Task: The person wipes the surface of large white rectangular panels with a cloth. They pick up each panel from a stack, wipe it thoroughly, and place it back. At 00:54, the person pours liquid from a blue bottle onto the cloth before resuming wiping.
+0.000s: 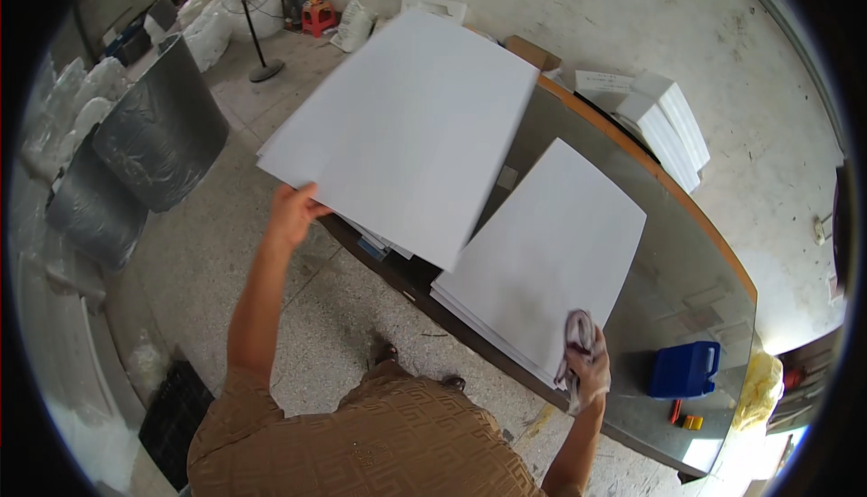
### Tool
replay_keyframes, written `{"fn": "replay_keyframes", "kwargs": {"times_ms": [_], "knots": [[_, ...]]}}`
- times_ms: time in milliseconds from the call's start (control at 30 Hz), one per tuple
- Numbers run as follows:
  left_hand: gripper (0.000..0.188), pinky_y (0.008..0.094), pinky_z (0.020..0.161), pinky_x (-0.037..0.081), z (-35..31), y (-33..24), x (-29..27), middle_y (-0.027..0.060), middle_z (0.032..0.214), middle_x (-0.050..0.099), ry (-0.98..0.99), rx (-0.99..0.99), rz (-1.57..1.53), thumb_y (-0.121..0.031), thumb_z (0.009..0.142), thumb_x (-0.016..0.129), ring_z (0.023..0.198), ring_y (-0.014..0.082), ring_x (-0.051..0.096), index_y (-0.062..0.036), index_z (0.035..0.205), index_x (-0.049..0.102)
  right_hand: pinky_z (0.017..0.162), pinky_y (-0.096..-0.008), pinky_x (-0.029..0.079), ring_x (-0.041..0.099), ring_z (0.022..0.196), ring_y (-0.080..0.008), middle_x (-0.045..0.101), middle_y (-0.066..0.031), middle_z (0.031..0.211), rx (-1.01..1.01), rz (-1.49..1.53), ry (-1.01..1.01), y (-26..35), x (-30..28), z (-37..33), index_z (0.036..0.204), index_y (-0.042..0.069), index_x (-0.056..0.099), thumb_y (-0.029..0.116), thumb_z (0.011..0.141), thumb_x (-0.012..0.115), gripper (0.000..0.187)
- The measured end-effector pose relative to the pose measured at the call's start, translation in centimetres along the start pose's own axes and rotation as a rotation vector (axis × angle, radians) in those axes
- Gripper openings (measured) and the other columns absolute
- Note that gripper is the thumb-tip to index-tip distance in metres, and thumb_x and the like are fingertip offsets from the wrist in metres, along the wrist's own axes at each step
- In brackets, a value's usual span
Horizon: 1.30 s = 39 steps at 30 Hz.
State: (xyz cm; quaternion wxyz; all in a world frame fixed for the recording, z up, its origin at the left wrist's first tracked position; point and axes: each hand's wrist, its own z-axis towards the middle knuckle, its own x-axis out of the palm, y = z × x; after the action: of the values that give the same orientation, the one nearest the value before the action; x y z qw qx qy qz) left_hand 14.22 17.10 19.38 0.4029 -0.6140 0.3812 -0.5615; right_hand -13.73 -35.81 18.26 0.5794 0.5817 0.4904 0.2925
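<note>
My left hand (293,215) pinches the near-left edge of a large white sheet (406,126), its thumb on top and fingers underneath. That sheet is raised at an angle, and more sheet edges show below it. To its right lies a stack of white sheets (551,235) on the table, with a greyish smudge or shadow on the top one. My right hand (591,375), in what looks like a thin pale glove, is closed on a crumpled, stained rag (578,339) at the near-right corner of this stack.
On the dark-topped table (673,262) stand a blue jug (685,369) and a small orange-and-yellow tool (686,417). White foam blocks (664,122) lean by the wall behind. A standing fan (253,23), a red stool (318,16) and grey wrapped rolls (163,126) are at the left.
</note>
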Motion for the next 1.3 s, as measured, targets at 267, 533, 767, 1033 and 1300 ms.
{"fn": "replay_keyframes", "kwargs": {"times_ms": [267,533,767,1033,1300], "knots": [[0.027,0.0394,0.084,0.062,10.5,2.2,-14.8,0.0153,0.104,0.067,-0.117,-0.168,0.117,-0.010,0.096,0.059,0.092,0.0257,0.070,0.0069,0.117,0.058,0.095,-0.0324,0.049,0.061,0.108,-0.0211,0.065,-0.0118,0.118,0.144,0.142,0.470,3.3,10.2,8.9,0.143,0.005,0.048,0.024,0.085,0.077,0.068],[0.039,0.0266,0.063,0.060,10.4,0.9,-14.5,0.0122,0.088,0.067,-0.141,-0.285,0.443,-0.033,0.096,0.067,0.075,0.0200,0.070,0.0047,0.104,0.062,0.108,-0.0483,0.041,0.037,0.138,-0.0439,0.046,-0.0255,0.144,-0.455,-1.147,0.049,2.8,17.0,7.0,0.144,0.018,0.050,0.047,0.082,0.076,0.073],[0.040,0.0265,0.051,0.052,10.2,-0.5,-11.4,0.0080,0.071,0.064,-0.294,-0.112,0.925,-0.041,0.095,0.067,0.062,0.0155,0.066,-0.0008,0.090,0.062,0.079,-0.0459,0.054,0.060,0.097,-0.0356,0.061,-0.0132,0.115,-0.706,-1.092,0.023,-1.3,18.4,8.6,0.132,0.019,0.061,0.024,0.072,0.084,0.065],[0.023,0.0445,0.081,0.056,-10.7,14.8,4.0,0.0137,0.103,0.063,0.639,0.939,0.967,-0.007,0.078,0.071,0.096,0.0327,0.063,-0.0021,0.100,0.067,0.079,-0.0466,0.052,0.059,0.095,-0.0348,0.059,-0.0121,0.108,-0.796,-0.906,-0.063,0.3,22.9,8.2,0.125,0.018,0.064,0.024,0.070,0.084,0.059],[0.044,0.0533,0.112,0.039,-12.9,23.5,8.3,0.0160,0.131,0.048,0.769,1.035,1.048,-0.016,0.081,0.074,0.126,0.0358,0.048,-0.0082,0.123,0.062,0.080,-0.0457,0.050,0.057,0.096,-0.0342,0.059,-0.0124,0.107,-0.797,-0.904,-0.101,1.7,22.6,8.6,0.119,0.013,0.068,0.018,0.071,0.083,0.051]]}}
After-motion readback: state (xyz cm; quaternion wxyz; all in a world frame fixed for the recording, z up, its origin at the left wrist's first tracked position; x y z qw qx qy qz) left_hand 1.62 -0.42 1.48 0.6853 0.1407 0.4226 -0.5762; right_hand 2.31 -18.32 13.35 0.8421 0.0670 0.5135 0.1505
